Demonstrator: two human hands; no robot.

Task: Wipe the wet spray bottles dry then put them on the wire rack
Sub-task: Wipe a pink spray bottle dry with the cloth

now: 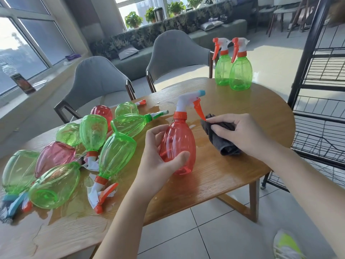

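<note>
A heap of green and red spray bottles is seen lying on the wet wooden tabletop at the left. Toward the middle, a red spray bottle is held upright by the left hand, fingers curled round its body. A dark cloth is gripped by the right hand beside the orange trigger. Two green bottles are stood at the far edge, near the black wire rack at the right.
</note>
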